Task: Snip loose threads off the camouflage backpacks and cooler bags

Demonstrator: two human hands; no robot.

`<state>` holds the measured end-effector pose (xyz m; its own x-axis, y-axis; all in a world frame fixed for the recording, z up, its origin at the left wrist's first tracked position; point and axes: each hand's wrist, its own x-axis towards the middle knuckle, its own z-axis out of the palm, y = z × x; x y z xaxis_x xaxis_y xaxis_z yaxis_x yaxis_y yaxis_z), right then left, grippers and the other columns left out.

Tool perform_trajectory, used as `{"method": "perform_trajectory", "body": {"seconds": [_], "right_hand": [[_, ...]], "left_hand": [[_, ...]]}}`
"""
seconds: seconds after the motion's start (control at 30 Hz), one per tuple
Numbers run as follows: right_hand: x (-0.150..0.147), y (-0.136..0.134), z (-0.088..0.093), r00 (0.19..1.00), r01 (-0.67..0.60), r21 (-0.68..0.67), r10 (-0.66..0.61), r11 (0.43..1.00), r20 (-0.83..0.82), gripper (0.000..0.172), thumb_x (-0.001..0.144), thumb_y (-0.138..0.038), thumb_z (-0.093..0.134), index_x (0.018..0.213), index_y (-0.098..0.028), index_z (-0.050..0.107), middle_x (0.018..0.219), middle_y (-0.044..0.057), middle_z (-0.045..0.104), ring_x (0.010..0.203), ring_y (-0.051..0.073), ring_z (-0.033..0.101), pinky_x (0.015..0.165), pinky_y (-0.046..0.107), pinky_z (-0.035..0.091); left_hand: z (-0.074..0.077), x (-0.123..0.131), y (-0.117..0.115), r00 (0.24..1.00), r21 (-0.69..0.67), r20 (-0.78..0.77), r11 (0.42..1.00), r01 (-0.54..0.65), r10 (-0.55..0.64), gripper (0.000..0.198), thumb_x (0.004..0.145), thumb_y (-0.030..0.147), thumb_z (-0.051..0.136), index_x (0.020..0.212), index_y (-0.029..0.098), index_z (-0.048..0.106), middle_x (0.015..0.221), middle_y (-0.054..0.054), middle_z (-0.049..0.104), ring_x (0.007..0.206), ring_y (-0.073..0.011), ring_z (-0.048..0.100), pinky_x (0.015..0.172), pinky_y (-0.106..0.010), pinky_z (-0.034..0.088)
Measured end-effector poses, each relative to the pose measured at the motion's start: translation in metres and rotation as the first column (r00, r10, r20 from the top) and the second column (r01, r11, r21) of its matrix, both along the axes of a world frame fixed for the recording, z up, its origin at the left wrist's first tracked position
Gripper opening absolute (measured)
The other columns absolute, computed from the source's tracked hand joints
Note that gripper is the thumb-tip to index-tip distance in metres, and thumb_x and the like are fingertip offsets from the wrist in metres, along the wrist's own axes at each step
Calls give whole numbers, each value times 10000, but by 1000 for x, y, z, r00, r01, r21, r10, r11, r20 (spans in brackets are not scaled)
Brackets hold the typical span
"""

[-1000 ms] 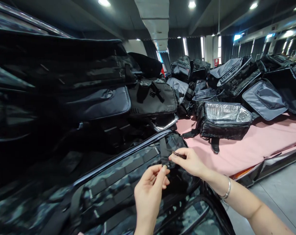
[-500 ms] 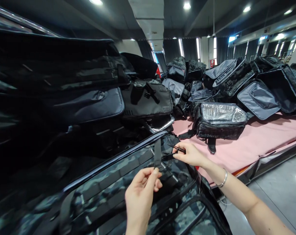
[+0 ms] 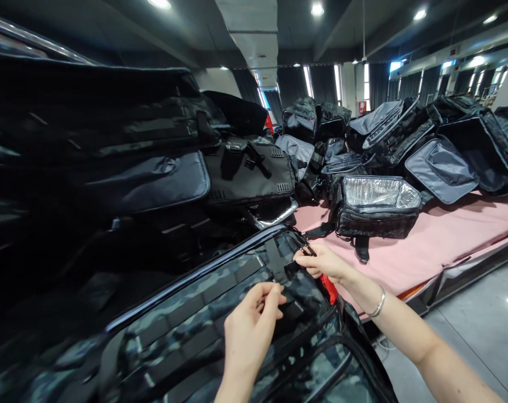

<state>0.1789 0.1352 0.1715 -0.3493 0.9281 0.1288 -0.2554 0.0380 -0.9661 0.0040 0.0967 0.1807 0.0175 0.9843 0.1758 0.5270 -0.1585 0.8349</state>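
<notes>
A dark camouflage bag (image 3: 203, 302) with rows of webbing and a pale-piped edge lies in front of me. My left hand (image 3: 254, 324) is closed in a pinch over it, fingertips at the lower end of a dark webbing strap (image 3: 274, 258); what they pinch is hidden. At the bag's far right corner, my right hand (image 3: 323, 263) grips small black thread snips (image 3: 308, 248), their thin points directed up and left. A small black flap (image 3: 293, 270) sits just below its fingers. Something red (image 3: 329, 289) shows beneath that hand.
Stacked dark bags (image 3: 111, 123) rise on the left. Ahead, a silver-lined bag (image 3: 377, 207) stands open on the pink-covered table (image 3: 438, 240), with several more bags piled behind it. Grey floor (image 3: 484, 313) lies to the right.
My left hand has shifted slightly right. The snips have turned from pointing left to pointing up. The black flap and more of the red thing now show by my right hand.
</notes>
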Motion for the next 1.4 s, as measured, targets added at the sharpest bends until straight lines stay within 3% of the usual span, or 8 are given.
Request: {"method": "perform_trajectory", "body": {"seconds": [0.13, 0.33, 0.53, 0.87, 1.03, 1.1, 1.23, 1.4], "right_hand": [[-1, 2, -3, 998, -35, 15, 36, 999, -60, 428, 710, -398, 691, 622, -207, 318, 560, -98, 202, 449, 43, 121, 430, 227, 69], [-4, 2, -6, 997, -29, -7, 29, 1000, -69, 405, 695, -415, 708, 658, -206, 363, 571, -90, 223, 457, 50, 131, 443, 238, 74], [-5, 2, -6, 999, 1, -34, -3, 999, -54, 396, 684, -434, 703, 666, -207, 380, 573, -84, 231, 458, 52, 139, 452, 246, 68], [-4, 6, -6, 993, -67, -66, 60, 996, -106, 459, 643, -420, 760, 640, -203, 356, 565, -95, 231, 441, 36, 145, 426, 223, 79], [-5, -1, -10, 997, -27, -51, 23, 998, -75, 399, 683, -459, 730, 704, -178, 448, 548, -100, 254, 431, 30, 147, 418, 217, 68], [-3, -1, -16, 999, -1, -37, -1, 999, -43, 394, 702, -478, 713, 744, -169, 472, 546, -107, 246, 423, 29, 142, 411, 212, 70], [3, 4, -30, 982, 169, 39, -172, 985, 83, 403, 727, -508, 686, 846, -170, 502, 574, -96, 290, 420, 36, 175, 411, 204, 96], [9, 9, -40, 886, 335, 203, -381, 920, 264, 413, 722, -569, 639, 830, -183, 538, 567, -67, 352, 430, 78, 281, 411, 217, 190]], "left_hand": [[2, 10, -2, 997, -13, 51, 998, 62, -61, 384, 731, 549, 486, 789, 189, 606, 647, -20, 645, 495, -147, 558, 504, -253, 430], [4, 20, -1, 993, 69, -95, 995, 75, -68, 304, 758, 484, 455, 720, 217, 594, 577, 15, 623, 436, -134, 533, 485, -245, 407], [-2, 9, -1, 988, 193, -140, 981, -33, 61, 289, 751, 482, 456, 677, 229, 575, 517, 28, 584, 448, -140, 523, 493, -243, 391], [-6, 9, 2, 996, 104, -85, 994, 23, -15, 331, 781, 513, 441, 766, 228, 608, 567, 21, 595, 452, -140, 506, 496, -249, 390], [-5, 22, -6, 908, 287, -412, 957, 48, 78, 223, 823, 287, 420, 672, 214, 567, 584, -16, 595, 525, -160, 543, 505, -262, 295], [-7, 20, -10, 892, 330, -442, 942, 65, 93, 233, 831, 261, 426, 633, 208, 537, 576, -17, 584, 523, -150, 536, 502, -266, 275], [-16, -8, -19, 937, 403, -309, 915, -24, 161, 303, 890, 333, 396, 655, 208, 540, 625, -10, 596, 583, -125, 555, 567, -242, 357], [-37, -86, -17, 916, 466, -46, 820, -332, 398, 252, 881, 394, 411, 864, 208, 580, 847, -58, 629, 796, -178, 592, 771, -293, 445]]}}
